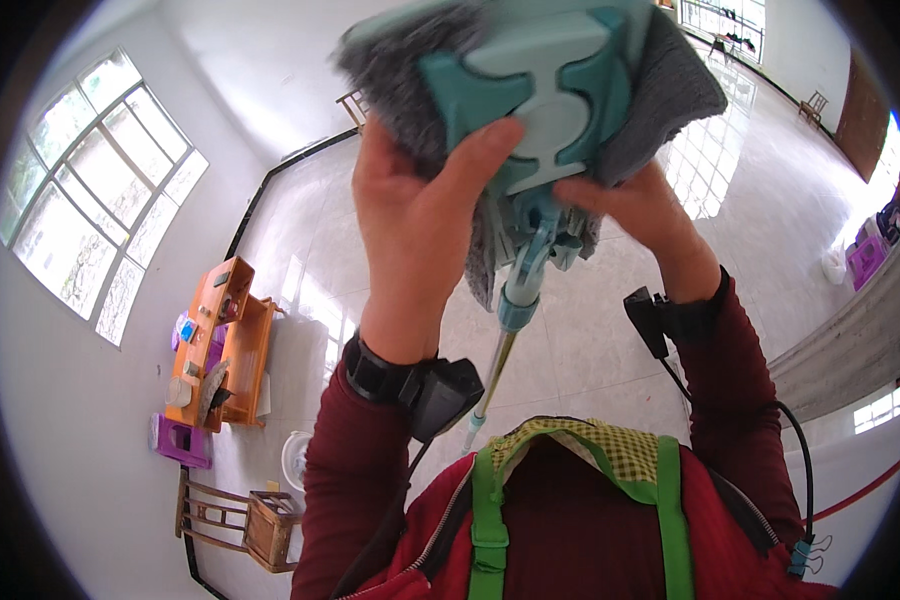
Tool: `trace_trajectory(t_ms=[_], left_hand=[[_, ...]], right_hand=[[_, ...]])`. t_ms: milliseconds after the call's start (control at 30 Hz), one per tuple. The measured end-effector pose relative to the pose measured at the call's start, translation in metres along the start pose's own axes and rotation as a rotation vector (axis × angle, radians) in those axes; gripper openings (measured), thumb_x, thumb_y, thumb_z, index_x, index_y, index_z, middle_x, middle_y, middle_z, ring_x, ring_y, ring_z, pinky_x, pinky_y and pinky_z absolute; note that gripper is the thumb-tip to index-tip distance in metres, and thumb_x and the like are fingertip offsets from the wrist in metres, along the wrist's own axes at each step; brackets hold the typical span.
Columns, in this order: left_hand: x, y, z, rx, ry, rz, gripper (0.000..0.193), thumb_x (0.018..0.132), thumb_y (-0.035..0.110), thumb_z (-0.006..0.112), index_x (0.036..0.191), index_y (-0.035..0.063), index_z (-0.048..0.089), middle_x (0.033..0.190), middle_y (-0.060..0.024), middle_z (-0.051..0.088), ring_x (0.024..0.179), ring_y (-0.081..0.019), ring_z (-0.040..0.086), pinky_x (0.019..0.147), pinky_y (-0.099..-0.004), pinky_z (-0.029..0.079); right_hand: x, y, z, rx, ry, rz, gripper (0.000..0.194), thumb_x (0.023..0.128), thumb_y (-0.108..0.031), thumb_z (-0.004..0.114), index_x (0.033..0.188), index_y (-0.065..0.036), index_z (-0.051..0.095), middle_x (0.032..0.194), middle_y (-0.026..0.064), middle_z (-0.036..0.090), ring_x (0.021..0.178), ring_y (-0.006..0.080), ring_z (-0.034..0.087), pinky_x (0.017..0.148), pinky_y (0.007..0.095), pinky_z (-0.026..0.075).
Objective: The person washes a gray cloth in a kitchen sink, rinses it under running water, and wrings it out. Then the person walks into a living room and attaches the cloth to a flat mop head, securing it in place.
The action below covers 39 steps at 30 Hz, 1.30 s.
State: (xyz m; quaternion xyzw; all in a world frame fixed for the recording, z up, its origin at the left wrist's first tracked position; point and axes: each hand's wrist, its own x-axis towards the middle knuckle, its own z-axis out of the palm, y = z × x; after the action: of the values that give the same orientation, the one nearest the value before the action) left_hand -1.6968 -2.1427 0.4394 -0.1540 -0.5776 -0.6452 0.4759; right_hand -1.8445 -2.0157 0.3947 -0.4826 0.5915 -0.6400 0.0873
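Observation:
A flat mop head (547,120) in pale and darker teal plastic is raised high in front of me, its underside or frame facing me. Grey fluffy mop cloth (664,105) wraps its two sides and hangs below. My left hand (420,225) grips the left part of the head, thumb lying across the teal clip. On the right, my right hand (645,202) holds the lower edge, with its fingers hidden behind the cloth. From the head's teal swivel joint (536,225) a metal mop pole (501,360) slants down toward my body. Both hands are slightly blurred.
Left along the wall stand a wooden bench-like table (247,352) bearing small items, a purple stool (181,442) and a wooden chair (259,525). A white bucket (296,459) is near my left arm. At right are another purple stool (866,259) and a grey slab-like surface (847,337).

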Motion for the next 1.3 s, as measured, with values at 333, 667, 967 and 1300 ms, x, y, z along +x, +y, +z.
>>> trace_trajectory(t_ms=[333, 667, 967, 1300], left_hand=[[0.034, 0.009, -0.003, 0.769, -0.451, 0.157, 0.067, 0.077, 0.028, 0.078, 0.131, 0.0027, 0.046, 0.122, -0.0168, 0.057, 0.114, -0.0246, 0.055, 0.098, -0.0352, 0.043], [-0.077, -0.010, -0.090, 0.953, -0.337, -0.094, 0.059, 0.080, 0.013, 0.070, 0.133, 0.0057, 0.043, 0.128, -0.0194, 0.049, 0.113, -0.0339, 0.053, 0.094, -0.0375, 0.043], [-0.083, 0.005, -0.086, 0.809, -0.231, -0.346, 0.058, 0.079, 0.003, 0.066, 0.132, 0.0096, 0.044, 0.107, -0.0159, 0.062, 0.096, -0.0271, 0.062, 0.084, -0.0337, 0.048], [-0.062, 0.007, -0.084, 0.973, -0.518, -0.435, 0.061, 0.076, 0.004, 0.067, 0.131, 0.0113, 0.042, 0.101, -0.0131, 0.064, 0.092, -0.0246, 0.064, 0.081, -0.0358, 0.050]], right_hand=[[-0.030, 0.040, 0.034, 0.855, 0.406, -0.071, 0.032, 0.087, -0.008, 0.066, 0.117, -0.006, 0.057, 0.112, 0.0041, 0.062, 0.103, 0.0199, 0.059, 0.089, 0.0333, 0.048], [-0.062, 0.044, 0.017, 0.802, 0.373, 0.024, 0.042, 0.096, -0.026, 0.054, 0.133, -0.009, 0.043, 0.123, 0.0053, 0.055, 0.110, 0.0203, 0.055, 0.093, 0.0359, 0.048], [-0.066, 0.035, 0.026, 0.873, 0.436, 0.024, 0.048, 0.096, -0.034, 0.052, 0.135, -0.009, 0.040, 0.127, 0.0067, 0.052, 0.115, 0.0216, 0.052, 0.097, 0.0393, 0.046], [-0.068, 0.035, 0.023, 0.844, 0.447, 0.091, 0.050, 0.095, -0.038, 0.052, 0.133, -0.007, 0.042, 0.127, 0.0078, 0.052, 0.115, 0.0226, 0.052, 0.099, 0.0393, 0.045]])
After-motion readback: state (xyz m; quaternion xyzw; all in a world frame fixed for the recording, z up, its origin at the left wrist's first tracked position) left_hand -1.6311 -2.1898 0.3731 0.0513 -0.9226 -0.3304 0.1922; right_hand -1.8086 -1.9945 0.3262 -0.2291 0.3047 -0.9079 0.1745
